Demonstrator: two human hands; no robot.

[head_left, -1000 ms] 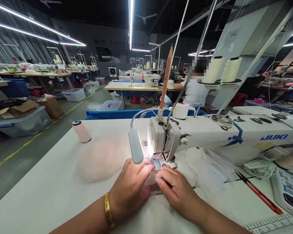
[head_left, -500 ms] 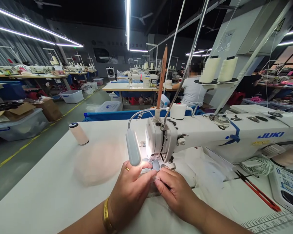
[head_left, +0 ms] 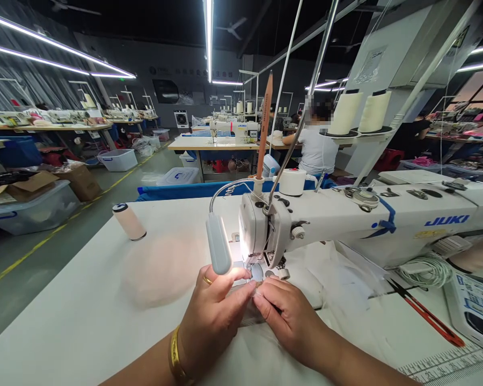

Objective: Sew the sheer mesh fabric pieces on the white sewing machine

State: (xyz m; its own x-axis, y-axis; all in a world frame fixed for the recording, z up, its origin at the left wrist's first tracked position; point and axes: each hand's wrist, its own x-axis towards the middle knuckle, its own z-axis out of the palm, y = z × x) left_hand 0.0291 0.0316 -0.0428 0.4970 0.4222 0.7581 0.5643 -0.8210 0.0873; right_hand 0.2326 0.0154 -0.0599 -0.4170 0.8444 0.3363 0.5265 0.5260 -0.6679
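Observation:
My left hand (head_left: 219, 308), with a ring and a gold bangle, is closed on sheer pale fabric (head_left: 261, 343) just before the needle area of a white sewing machine (head_left: 326, 214). Thumb and forefinger meet the cloth's edge. Close on its right, my right hand (head_left: 287, 316) pinches the same fabric, fingertips nearly touching the left ones. A lit lamp (head_left: 219, 244) hangs over my left fingers. The sheer fabric spreads to the right under the machine arm. A round blush-coloured piece (head_left: 159, 271) lies on the white table (head_left: 84, 316).
A thread cone (head_left: 129, 222) stands at the table's back left. Red-handled snips (head_left: 430, 319), a ruler (head_left: 446, 367), a coiled cord (head_left: 424, 272) and a boxy device (head_left: 475, 311) lie right. Beyond sits a person in a white shirt (head_left: 317, 147).
The view has shifted very slightly. Both hands hold nearly the same pose at the fabric, with only a small movement of the fingertips.

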